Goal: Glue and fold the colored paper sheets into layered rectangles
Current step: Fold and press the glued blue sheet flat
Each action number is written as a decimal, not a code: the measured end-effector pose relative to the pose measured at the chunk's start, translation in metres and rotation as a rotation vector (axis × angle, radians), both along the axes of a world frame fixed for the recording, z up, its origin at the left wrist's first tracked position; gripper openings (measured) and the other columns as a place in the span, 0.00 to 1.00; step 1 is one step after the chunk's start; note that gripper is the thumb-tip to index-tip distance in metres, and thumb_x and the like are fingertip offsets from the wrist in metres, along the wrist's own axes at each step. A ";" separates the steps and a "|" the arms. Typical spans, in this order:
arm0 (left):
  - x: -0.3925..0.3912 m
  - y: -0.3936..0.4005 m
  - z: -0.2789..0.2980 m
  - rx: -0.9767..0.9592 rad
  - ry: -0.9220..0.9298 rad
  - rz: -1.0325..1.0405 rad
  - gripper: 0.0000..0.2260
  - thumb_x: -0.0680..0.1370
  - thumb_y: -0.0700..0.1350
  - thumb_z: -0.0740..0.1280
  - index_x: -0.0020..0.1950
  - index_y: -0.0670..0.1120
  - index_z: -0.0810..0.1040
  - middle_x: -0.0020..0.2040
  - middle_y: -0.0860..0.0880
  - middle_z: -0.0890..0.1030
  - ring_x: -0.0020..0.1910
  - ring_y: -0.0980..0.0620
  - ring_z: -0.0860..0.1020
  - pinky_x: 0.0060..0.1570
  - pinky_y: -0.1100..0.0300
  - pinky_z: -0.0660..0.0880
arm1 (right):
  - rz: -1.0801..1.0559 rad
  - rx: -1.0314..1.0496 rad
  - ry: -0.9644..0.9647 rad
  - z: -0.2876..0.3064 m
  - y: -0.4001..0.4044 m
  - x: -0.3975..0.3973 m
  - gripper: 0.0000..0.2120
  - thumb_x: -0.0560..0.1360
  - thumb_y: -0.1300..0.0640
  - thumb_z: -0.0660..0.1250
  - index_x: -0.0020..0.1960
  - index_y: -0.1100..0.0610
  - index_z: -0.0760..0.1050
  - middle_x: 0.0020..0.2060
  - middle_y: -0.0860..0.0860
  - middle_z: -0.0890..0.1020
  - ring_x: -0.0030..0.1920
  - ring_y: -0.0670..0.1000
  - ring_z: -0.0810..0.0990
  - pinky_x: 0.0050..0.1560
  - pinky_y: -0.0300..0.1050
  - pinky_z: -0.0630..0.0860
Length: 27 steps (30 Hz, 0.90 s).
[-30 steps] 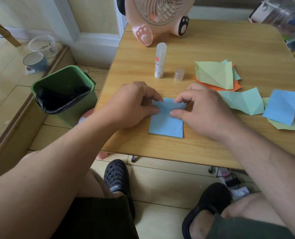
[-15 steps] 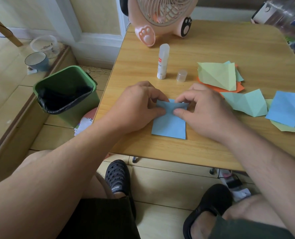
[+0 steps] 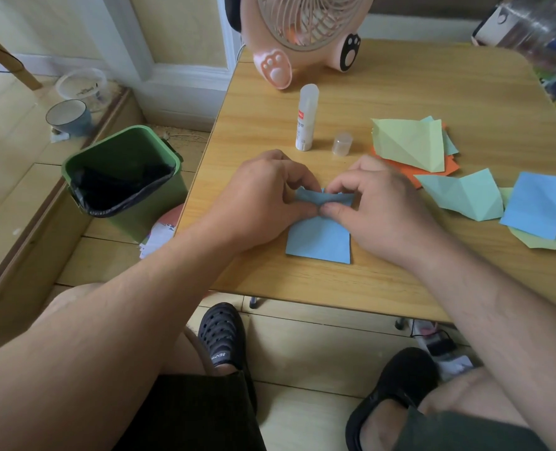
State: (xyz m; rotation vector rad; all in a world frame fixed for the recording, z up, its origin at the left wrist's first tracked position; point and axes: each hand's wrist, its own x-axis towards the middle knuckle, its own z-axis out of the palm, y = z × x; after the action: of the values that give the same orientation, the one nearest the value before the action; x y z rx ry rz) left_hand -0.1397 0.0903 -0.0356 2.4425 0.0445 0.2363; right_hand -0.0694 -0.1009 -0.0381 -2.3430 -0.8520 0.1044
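Left grip (image 3: 266, 193), right grip (image 3: 377, 203), pinching blue sheet (image 3: 319, 239)

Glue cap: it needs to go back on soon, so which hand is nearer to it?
Right. The right hand lies just below the glue cap; the left hand is farther left.

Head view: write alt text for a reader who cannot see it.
Both hands, left hand and right hand, pinch and fold the far edge of a blue paper sheet on a wooden table. Behind stand an uncapped glue stick and its cap.
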 end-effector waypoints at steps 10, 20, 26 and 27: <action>0.007 -0.006 0.000 0.059 -0.027 0.007 0.11 0.71 0.51 0.79 0.50 0.61 0.84 0.47 0.55 0.75 0.40 0.62 0.73 0.42 0.71 0.67 | -0.013 -0.031 0.030 0.004 -0.006 0.008 0.07 0.73 0.51 0.79 0.45 0.41 0.82 0.47 0.46 0.75 0.50 0.50 0.74 0.49 0.46 0.69; 0.010 0.002 -0.001 0.125 -0.057 0.018 0.08 0.71 0.54 0.78 0.49 0.59 0.85 0.44 0.57 0.77 0.44 0.56 0.73 0.44 0.61 0.66 | -0.036 -0.020 0.049 0.003 -0.008 0.010 0.07 0.73 0.49 0.79 0.46 0.41 0.82 0.47 0.44 0.74 0.53 0.49 0.74 0.51 0.46 0.70; 0.011 0.008 -0.003 0.155 -0.038 0.015 0.06 0.72 0.54 0.78 0.47 0.61 0.84 0.41 0.60 0.78 0.43 0.57 0.73 0.44 0.68 0.66 | -0.035 -0.026 0.052 0.004 -0.012 0.012 0.07 0.73 0.50 0.79 0.47 0.42 0.83 0.47 0.45 0.75 0.54 0.50 0.76 0.55 0.49 0.75; 0.011 0.011 -0.003 0.157 -0.032 0.015 0.06 0.73 0.54 0.77 0.47 0.62 0.83 0.40 0.60 0.78 0.43 0.59 0.72 0.43 0.72 0.64 | -0.038 -0.024 0.053 0.003 -0.013 0.012 0.07 0.73 0.50 0.79 0.47 0.42 0.83 0.47 0.45 0.75 0.54 0.49 0.76 0.56 0.50 0.76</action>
State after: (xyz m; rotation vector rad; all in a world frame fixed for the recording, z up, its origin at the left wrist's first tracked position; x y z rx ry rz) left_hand -0.1288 0.1014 -0.0385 2.5949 0.0317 0.2953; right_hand -0.0574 -0.1137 -0.0347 -2.3669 -0.7845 0.1614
